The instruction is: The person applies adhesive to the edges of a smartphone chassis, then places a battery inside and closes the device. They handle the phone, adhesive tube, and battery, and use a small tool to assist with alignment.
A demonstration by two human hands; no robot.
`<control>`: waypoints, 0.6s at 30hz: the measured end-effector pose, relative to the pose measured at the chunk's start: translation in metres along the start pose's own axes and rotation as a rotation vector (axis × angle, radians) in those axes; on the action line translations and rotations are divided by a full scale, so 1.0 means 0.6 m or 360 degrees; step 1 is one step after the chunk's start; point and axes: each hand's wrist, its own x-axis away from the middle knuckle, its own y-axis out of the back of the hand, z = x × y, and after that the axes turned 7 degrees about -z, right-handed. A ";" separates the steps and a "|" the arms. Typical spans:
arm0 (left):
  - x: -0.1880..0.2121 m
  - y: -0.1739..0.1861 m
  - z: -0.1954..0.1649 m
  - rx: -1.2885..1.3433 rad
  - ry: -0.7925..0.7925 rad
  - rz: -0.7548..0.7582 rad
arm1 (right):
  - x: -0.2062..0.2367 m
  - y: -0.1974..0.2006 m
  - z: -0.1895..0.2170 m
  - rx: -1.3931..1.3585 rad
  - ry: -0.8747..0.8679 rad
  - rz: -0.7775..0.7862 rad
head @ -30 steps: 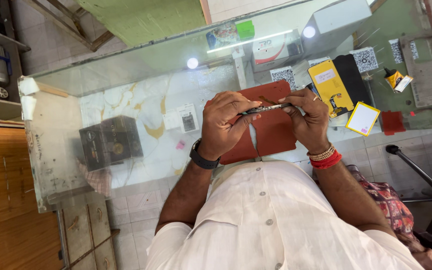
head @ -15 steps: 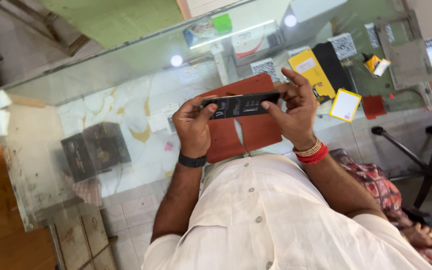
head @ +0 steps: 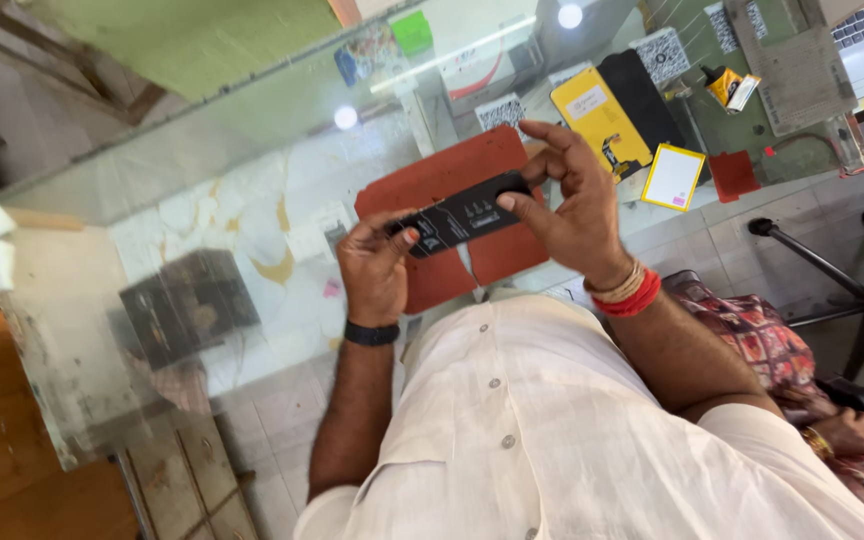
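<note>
The glass bench (head: 252, 190) carries a red mat (head: 442, 185) near its front edge. Above the mat, the 2 hands hold a flat black battery (head: 462, 213): left hand (head: 377, 270) and right hand (head: 577, 205) each pinch 1 end. Even, gentle pressure, without bending, seems best.

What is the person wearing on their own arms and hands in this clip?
Both forearms are bare. The left hand has a black band around its wrist. The right hand has red bangles and pale thread at its wrist. A white buttoned shirt covers the torso and upper arms.
</note>
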 end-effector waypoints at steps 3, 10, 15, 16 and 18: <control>-0.004 -0.007 -0.044 -0.0565 -0.0292 0.0186 | -0.017 0.025 0.005 0.0285 0.0201 0.0211; -0.051 -0.013 -0.119 -0.1685 -0.1303 0.0683 | -0.030 0.003 -0.018 0.0947 0.0864 0.0209; -0.067 0.021 -0.101 -0.1959 -0.1436 0.0820 | 0.010 -0.046 -0.048 0.1206 0.1004 0.0113; -0.066 0.031 -0.095 -0.2019 -0.1466 0.0828 | 0.019 -0.055 -0.052 0.1239 0.0992 0.0103; -0.064 0.048 -0.086 -0.2136 -0.1531 0.0852 | 0.032 -0.069 -0.059 0.1321 0.0972 0.0095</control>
